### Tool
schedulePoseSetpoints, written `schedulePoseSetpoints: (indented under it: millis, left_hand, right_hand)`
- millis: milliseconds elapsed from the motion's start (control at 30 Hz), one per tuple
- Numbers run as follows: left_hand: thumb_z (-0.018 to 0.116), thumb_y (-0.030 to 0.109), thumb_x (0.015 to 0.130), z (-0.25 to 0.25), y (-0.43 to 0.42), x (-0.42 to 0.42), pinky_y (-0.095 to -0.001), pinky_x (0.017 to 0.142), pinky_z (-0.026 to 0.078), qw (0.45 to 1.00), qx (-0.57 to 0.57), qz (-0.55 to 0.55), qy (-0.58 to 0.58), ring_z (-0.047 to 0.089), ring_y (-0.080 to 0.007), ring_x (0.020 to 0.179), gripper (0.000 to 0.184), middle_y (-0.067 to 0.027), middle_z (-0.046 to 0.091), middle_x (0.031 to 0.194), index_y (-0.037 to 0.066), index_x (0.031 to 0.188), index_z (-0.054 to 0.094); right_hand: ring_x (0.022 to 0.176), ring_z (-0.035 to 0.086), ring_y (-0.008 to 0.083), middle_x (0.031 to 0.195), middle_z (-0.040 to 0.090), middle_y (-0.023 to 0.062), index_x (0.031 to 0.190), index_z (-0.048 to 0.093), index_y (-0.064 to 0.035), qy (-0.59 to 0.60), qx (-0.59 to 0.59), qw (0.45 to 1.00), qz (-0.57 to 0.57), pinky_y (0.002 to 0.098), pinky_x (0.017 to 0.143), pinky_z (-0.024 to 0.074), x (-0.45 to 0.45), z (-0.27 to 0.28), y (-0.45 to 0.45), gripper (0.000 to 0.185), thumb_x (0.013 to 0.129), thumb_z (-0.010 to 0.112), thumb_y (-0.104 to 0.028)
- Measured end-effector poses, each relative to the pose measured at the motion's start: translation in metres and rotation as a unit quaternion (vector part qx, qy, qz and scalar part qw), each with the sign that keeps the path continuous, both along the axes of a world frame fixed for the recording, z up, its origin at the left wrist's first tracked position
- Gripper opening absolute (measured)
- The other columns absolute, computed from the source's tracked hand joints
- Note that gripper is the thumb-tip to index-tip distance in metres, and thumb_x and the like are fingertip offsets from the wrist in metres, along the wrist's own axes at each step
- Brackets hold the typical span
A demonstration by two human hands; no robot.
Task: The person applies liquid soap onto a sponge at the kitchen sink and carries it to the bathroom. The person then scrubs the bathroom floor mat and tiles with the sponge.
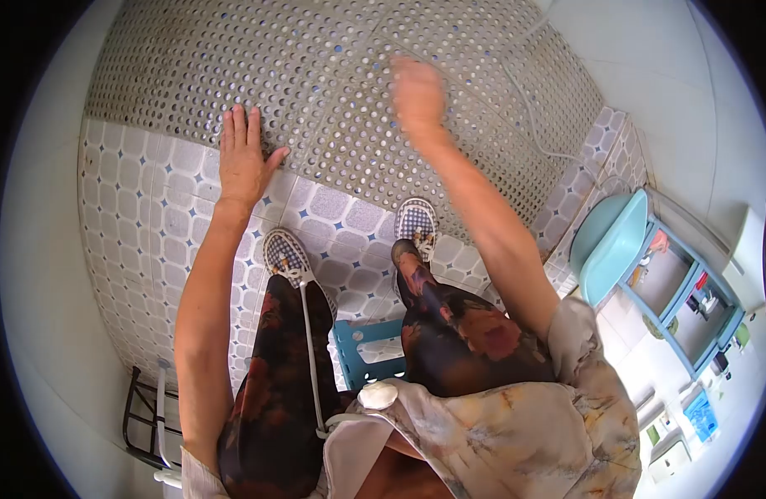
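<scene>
A grey mat full of round holes (316, 91) covers the upper part of the tiled floor. My left hand (243, 162) lies flat at its near edge, fingers stretched out over the holes and thumb apart, with nothing in it. Over the middle of the mat is my right hand (419, 96), blurred by motion. Its outline is compact, with the fingers curled in, and whatever they may hold is hidden.
Below me is a teal plastic stool (362, 337), between my patterned shoes. A thin hose (528, 112) runs over the mat's right side. At right, a turquoise basin (612, 241) leans by a blue shelf rack (670, 308). A dark metal frame (137, 416) stands lower left.
</scene>
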State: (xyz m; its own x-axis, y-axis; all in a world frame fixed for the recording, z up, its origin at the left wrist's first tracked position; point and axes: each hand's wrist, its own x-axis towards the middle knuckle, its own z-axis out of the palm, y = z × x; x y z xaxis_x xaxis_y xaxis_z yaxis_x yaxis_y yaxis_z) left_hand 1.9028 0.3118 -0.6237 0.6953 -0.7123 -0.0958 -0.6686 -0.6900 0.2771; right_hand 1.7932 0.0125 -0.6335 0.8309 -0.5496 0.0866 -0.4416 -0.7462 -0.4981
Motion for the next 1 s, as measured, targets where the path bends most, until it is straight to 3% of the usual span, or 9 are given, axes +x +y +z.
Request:
schedulePoseSetpoints:
  millis: [33,100,233,467,600,700,800,900,1000]
  left_hand:
    - [0.074,0.043,0.080,0.002,0.000,0.000,-0.0497,0.115,0.025,1.000,0.003,-0.002,0.000,0.024,-0.0430,0.144,0.090,-0.0255,0.028,0.154,0.002,0.148,0.032]
    - [0.074,0.042,0.081,0.003,-0.001,0.000,-0.0490,0.116,0.026,1.000,0.007,-0.002,0.002,0.024,-0.0439,0.143,0.090,-0.0262,0.026,0.155,0.002,0.149,0.031]
    - [0.074,0.044,0.080,0.002,0.001,0.001,-0.0507,0.114,0.027,1.000,0.001,-0.004,0.004,0.025,-0.0424,0.143,0.091,-0.0253,0.028,0.154,0.003,0.149,0.032]
    - [0.074,0.041,0.081,0.001,-0.003,0.002,-0.0498,0.115,0.026,1.000,0.007,-0.001,0.003,0.024,-0.0441,0.143,0.090,-0.0265,0.026,0.154,0.002,0.149,0.030]
    - [0.074,0.042,0.080,0.000,0.001,-0.002,-0.0503,0.114,0.027,1.000,0.008,-0.004,0.005,0.024,-0.0437,0.143,0.090,-0.0262,0.027,0.154,0.002,0.148,0.032]
    - [0.074,0.042,0.081,0.003,-0.001,0.002,-0.0498,0.115,0.026,1.000,0.003,-0.006,0.002,0.023,-0.0433,0.143,0.090,-0.0259,0.027,0.154,0.002,0.148,0.032]
    - [0.074,0.042,0.081,0.003,0.000,0.001,-0.0495,0.115,0.026,1.000,0.002,-0.003,0.011,0.022,-0.0429,0.144,0.090,-0.0251,0.026,0.155,0.002,0.149,0.031]
    - [0.074,0.041,0.080,0.003,0.002,0.002,-0.0493,0.115,0.026,1.000,-0.002,-0.001,0.012,0.022,-0.0426,0.145,0.090,-0.0243,0.026,0.155,0.002,0.149,0.031]
    - [0.074,0.041,0.081,0.006,0.001,-0.001,-0.0489,0.115,0.025,1.000,0.009,0.003,0.018,0.022,-0.0423,0.145,0.090,-0.0243,0.026,0.156,0.002,0.149,0.031]
  right_hand:
    - [0.091,0.064,0.0310,0.094,0.067,0.0153,0.112,0.069,-0.0113,0.036,0.236,0.971,-0.021,0.0425,0.079,0.0523,0.027,0.019,0.029,0.029,0.084,0.059,-0.009]
    - [0.096,0.063,0.0303,0.097,0.068,0.0134,0.109,0.069,-0.0113,-0.066,-0.036,0.984,0.160,0.0422,0.081,0.0520,0.037,-0.001,0.057,0.025,0.088,0.060,-0.021]
    - [0.097,0.062,0.0304,0.103,0.068,0.0116,0.104,0.071,-0.0125,0.070,0.153,0.983,-0.080,0.0413,0.080,0.0518,0.002,0.038,0.003,0.027,0.090,0.060,-0.034]
    - [0.089,0.063,0.0335,0.095,0.069,0.0171,0.102,0.071,-0.0065,0.149,-0.165,0.944,-0.244,0.0430,0.077,0.0488,-0.128,-0.027,-0.086,0.035,0.093,0.055,-0.037]
    - [0.072,0.062,0.0348,0.079,0.068,0.0160,0.084,0.070,-0.0022,-0.080,0.370,0.884,-0.274,0.0409,0.072,0.0487,0.009,0.011,0.004,0.032,0.091,0.057,-0.031]
    - [0.098,0.062,0.0278,0.101,0.068,0.0099,0.105,0.071,-0.0135,-0.012,-0.034,0.994,0.104,0.0423,0.082,0.0514,0.062,0.000,0.060,0.023,0.093,0.056,-0.025]
    - [0.104,0.059,0.0284,0.106,0.067,0.0106,0.108,0.070,-0.0145,-0.093,-0.040,0.982,0.160,0.0437,0.082,0.0510,0.048,-0.013,0.028,0.027,0.094,0.055,-0.031]
    - [0.099,0.061,0.0309,0.107,0.068,0.0105,0.101,0.073,-0.0139,0.179,0.199,0.948,-0.171,0.0436,0.079,0.0506,0.007,0.042,-0.025,0.035,0.093,0.053,-0.041]
    - [0.080,0.063,0.0363,0.092,0.069,0.0140,0.101,0.072,-0.0111,0.021,-0.202,0.969,-0.138,0.0471,0.073,0.0500,-0.095,-0.026,-0.085,0.036,0.091,0.056,-0.042]
